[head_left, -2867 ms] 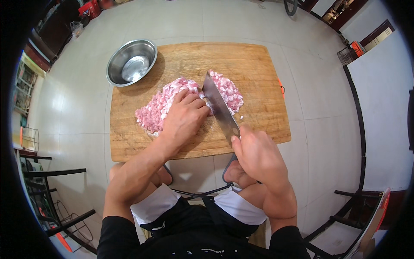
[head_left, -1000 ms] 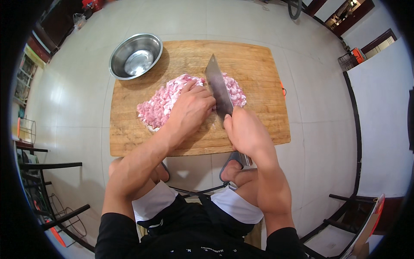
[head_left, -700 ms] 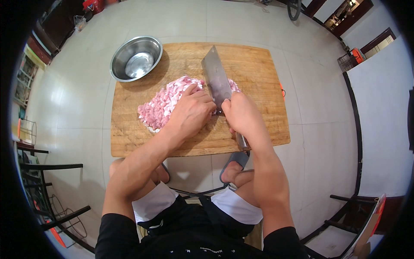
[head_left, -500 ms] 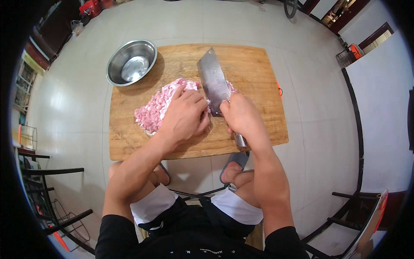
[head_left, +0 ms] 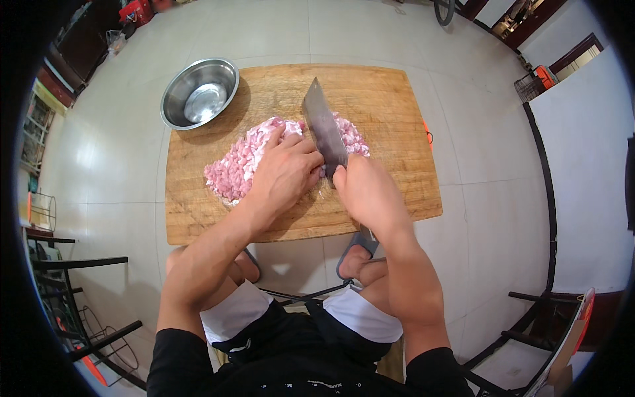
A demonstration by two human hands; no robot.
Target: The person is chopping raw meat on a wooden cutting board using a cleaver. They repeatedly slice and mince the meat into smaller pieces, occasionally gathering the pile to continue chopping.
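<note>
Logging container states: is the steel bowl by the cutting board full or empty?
Empty. The steel bowl sits upright at the far-left corner of the cutting board, its bare shiny bottom showing; the chopped meat is all on the board.

A steel cleaver [head_left: 325, 129] stands edge-down, blade pointing far, in the right part of a pink heap of chopped meat [head_left: 245, 162] spread mid-board.

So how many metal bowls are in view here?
1: a steel bowl sits at the far-left corner of the wooden cutting board, left of the cleaver and beyond the minced meat. No others show.
</note>
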